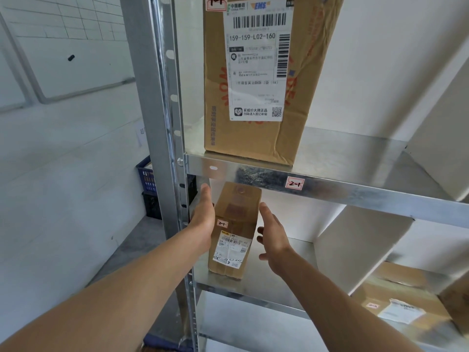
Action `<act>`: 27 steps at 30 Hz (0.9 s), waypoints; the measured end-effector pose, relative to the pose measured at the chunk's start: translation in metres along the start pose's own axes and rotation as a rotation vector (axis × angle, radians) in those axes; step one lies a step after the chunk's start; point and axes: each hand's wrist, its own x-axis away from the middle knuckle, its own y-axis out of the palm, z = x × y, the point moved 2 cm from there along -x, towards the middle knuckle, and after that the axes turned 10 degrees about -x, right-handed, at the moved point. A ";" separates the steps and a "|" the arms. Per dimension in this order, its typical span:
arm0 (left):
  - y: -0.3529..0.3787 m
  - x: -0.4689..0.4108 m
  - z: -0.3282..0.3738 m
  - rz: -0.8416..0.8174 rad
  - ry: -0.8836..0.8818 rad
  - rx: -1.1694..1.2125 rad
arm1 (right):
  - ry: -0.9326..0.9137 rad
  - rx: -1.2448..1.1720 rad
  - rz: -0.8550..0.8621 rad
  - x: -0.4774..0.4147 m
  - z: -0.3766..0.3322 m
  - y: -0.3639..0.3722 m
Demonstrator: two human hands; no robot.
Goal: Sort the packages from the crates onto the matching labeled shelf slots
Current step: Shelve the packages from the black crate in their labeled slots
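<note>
Small box (234, 229) stands upright on the shelf (241, 290), under the 2-1 label (295, 183). Left hand (203, 217) lies flat against its left side; right hand (272, 240) is spread wide, just beside its right.

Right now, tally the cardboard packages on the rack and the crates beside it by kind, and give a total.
Cardboard packages: 3 (large box, small box, flat box lowest down)
Crates: 2 (blue crate on black crate)
Total: 5
A brown edge at far right may be a fourth package; I cannot tell.
</note>
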 end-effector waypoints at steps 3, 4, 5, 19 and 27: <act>-0.001 0.012 0.001 -0.026 0.016 -0.002 | -0.008 0.012 -0.015 0.007 -0.001 -0.003; -0.001 0.016 0.001 -0.020 0.016 -0.006 | -0.010 0.016 -0.019 0.008 -0.001 -0.004; -0.001 0.022 0.002 -0.011 0.019 -0.005 | -0.008 0.015 -0.022 0.010 0.000 -0.006; -0.002 0.104 -0.009 -0.006 0.040 0.015 | -0.043 0.095 -0.041 0.053 0.004 -0.027; -0.007 0.127 -0.036 0.027 0.001 0.020 | -0.022 0.111 -0.086 0.089 0.012 -0.034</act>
